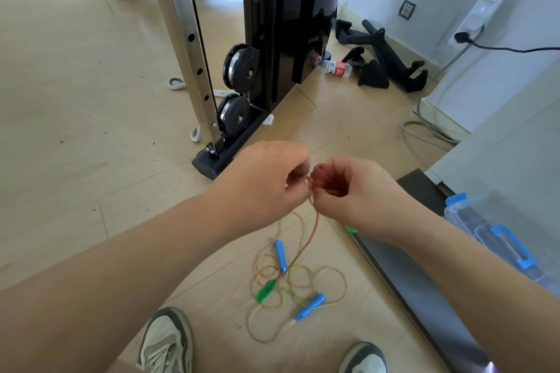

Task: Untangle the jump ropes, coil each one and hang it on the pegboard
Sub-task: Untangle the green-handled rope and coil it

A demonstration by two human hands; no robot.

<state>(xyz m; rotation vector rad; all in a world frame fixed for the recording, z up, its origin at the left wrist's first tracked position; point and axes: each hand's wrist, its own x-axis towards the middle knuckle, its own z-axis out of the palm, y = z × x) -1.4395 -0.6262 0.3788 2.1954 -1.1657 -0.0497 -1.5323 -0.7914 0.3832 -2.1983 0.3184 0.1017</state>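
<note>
My left hand (266, 182) and my right hand (354, 194) meet at chest height over the floor. Both pinch a thin reddish jump rope (312, 227); my right hand also holds its red handle (325, 179). The rope hangs down from my fingers to a tangle of ropes (300, 285) on the wooden floor between my shoes. In the tangle lie two blue handles (281, 256) (312, 306) and a green handle (266, 291). A second green handle (351, 228) peeks out under my right wrist. No pegboard is in view.
A black and chrome cable gym machine (257, 54) stands just ahead. A dark mat or treadmill edge (403, 275) runs along the right, with a clear bin with blue latches (497, 239) beyond it. Black grip attachments (391, 60) and a plastic bottle (336, 66) lie by the wall.
</note>
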